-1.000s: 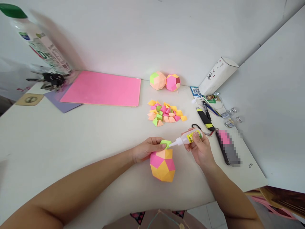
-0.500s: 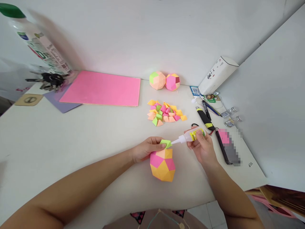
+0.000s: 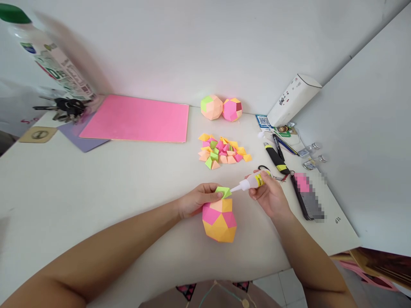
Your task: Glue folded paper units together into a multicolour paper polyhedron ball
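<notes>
Since a second ago, the nozzle [image 3: 236, 188] has slid from over the green piece [image 3: 224, 191] to its right edge. White and smooth, the table [image 3: 128, 179] carries a flat pink rectangular sheet [image 3: 138, 119] near the wall. On the table before the person stands the large ball [image 3: 219, 222], angular paper facets in orange, pink and peach. Two smaller faceted balls, one mostly peach [image 3: 212, 107] and one mostly pink [image 3: 232, 109], sit side by side beyond. The right hand [image 3: 269, 194], apart from the left, is closed round a translucent plastic bottle [image 3: 252, 182] tilted nozzle-down. Above the ball, the left hand [image 3: 199, 200] pinches the green piece, crisply folded; whether its fingers also grip the ball I cannot tell. Small pointed paper pieces [image 3: 223, 153] lie heaped beyond the hands.
</notes>
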Demonstrator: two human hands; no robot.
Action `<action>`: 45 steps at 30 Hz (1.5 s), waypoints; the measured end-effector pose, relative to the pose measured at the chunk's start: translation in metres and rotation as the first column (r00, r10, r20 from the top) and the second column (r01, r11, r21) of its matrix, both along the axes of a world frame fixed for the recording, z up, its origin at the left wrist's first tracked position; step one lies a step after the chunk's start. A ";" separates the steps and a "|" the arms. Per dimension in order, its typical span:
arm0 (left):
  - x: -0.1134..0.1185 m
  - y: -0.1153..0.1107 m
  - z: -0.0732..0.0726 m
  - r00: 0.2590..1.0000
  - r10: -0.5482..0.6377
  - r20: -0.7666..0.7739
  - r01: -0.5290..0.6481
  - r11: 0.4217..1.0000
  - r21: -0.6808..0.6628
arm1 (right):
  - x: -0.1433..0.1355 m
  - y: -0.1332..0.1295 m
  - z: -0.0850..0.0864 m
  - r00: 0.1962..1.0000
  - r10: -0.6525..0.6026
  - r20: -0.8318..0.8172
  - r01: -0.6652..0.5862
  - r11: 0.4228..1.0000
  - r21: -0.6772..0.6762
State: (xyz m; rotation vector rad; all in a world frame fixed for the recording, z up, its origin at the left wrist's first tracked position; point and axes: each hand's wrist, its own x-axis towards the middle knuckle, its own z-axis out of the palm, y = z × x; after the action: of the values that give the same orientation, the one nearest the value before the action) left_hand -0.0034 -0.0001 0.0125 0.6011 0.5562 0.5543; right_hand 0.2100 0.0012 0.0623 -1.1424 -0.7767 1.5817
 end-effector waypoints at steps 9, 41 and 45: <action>0.002 -0.001 -0.003 0.997 0.076 0.028 -0.076 0.997 -0.015 | 0.014 0.006 0.001 0.938 0.339 -0.078 -0.340 0.940 -0.009; 0.000 0.000 0.000 0.998 0.060 0.015 -0.060 0.998 -0.015 | 0.020 -0.001 0.005 0.625 0.478 0.617 -0.603 0.798 -0.008; 0.000 0.000 0.000 0.998 0.059 0.017 -0.059 0.998 -0.004 | 0.021 0.000 0.005 0.639 0.462 0.615 -0.578 0.816 -0.013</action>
State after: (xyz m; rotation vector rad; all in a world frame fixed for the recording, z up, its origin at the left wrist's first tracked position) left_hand -0.0033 -0.0002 0.0125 0.5772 0.5601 0.6132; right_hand 0.2309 0.0010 0.0672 -1.3673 -1.7878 1.5495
